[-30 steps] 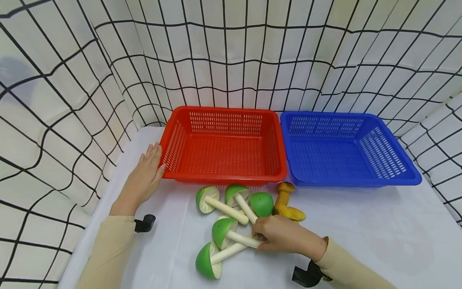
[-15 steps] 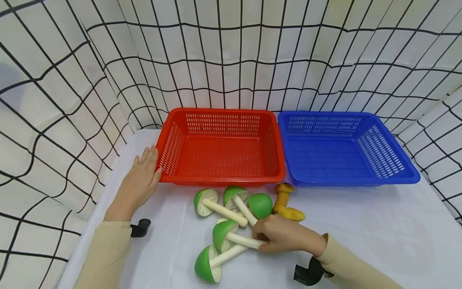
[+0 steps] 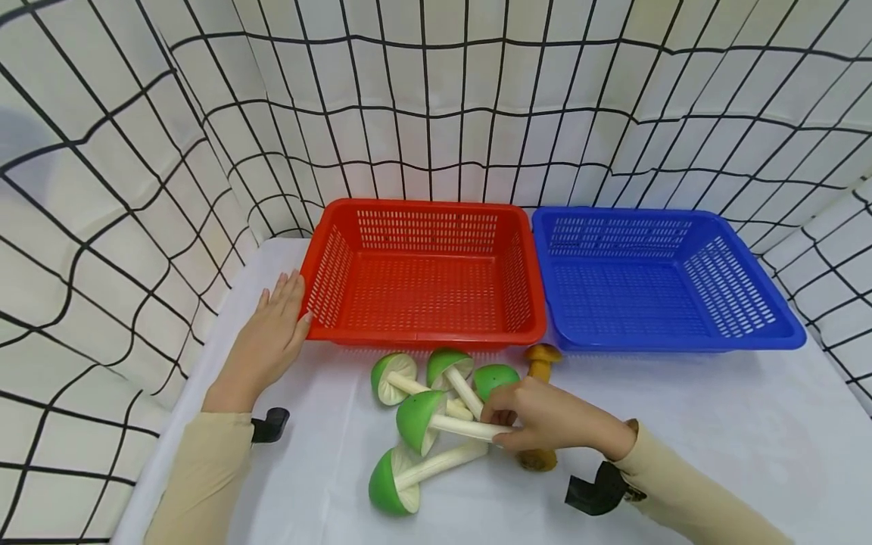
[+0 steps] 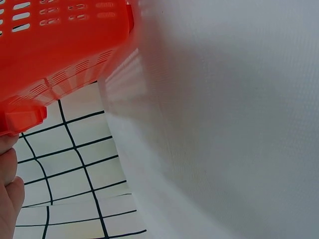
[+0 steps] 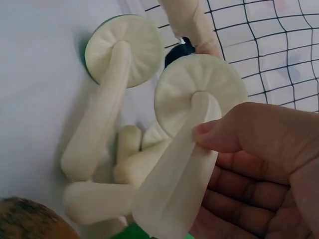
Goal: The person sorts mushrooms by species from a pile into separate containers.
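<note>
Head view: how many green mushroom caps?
5: left cap and middle cap in front of the red basket, right cap partly behind the right hand, the cap on the stem it pinches, and bottom cap, nearest the person. Others may hide underneath.

Glossy plastic red basket (image 3: 422,338), glossy plastic blue basket (image 3: 623,299), smooth matt green-capped mushroom (image 3: 450,425), matt cloth-like white table cover (image 3: 681,416)

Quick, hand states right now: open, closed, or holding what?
Left hand: open, against the red basket.
Right hand: holding a green-capped mushroom by its stem.
</note>
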`<state>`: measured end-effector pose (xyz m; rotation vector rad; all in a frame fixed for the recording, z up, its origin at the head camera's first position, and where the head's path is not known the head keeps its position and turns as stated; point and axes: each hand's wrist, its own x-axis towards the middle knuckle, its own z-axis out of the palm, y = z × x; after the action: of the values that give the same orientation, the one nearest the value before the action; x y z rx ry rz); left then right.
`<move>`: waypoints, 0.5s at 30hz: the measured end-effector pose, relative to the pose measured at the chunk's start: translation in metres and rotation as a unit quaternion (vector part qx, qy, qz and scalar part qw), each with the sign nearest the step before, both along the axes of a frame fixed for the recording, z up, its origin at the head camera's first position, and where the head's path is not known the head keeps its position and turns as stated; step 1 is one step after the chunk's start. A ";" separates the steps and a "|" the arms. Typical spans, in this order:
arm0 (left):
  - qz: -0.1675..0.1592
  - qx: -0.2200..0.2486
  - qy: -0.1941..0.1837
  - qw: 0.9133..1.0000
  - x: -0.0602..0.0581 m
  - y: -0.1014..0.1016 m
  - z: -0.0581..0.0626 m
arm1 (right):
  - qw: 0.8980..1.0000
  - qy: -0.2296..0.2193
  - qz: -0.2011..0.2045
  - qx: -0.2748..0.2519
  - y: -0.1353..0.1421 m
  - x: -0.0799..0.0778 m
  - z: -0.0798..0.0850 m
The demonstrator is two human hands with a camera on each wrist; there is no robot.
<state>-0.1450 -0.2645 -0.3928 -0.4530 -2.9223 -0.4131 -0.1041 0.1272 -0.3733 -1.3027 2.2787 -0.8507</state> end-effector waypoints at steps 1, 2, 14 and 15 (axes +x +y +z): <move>0.001 -0.001 0.000 1.000 0.000 0.000 0.000 | 1.000 0.004 -0.002 -0.003 0.001 -0.002 0.002; 0.002 -0.002 -0.001 1.000 0.000 0.000 0.001 | 1.000 0.009 -0.003 -0.008 0.002 -0.004 0.004; -0.002 -0.004 0.004 1.000 0.000 0.000 0.002 | 0.999 0.016 -0.016 -0.045 0.006 -0.034 0.019; -0.001 -0.006 0.004 1.000 0.000 0.000 0.002 | 0.999 0.010 -0.017 -0.048 0.005 -0.037 0.021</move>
<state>-0.1452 -0.2647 -0.3912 -0.4587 -2.9182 -0.3944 -0.1406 0.1319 -0.3521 -1.3215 2.3079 -0.9745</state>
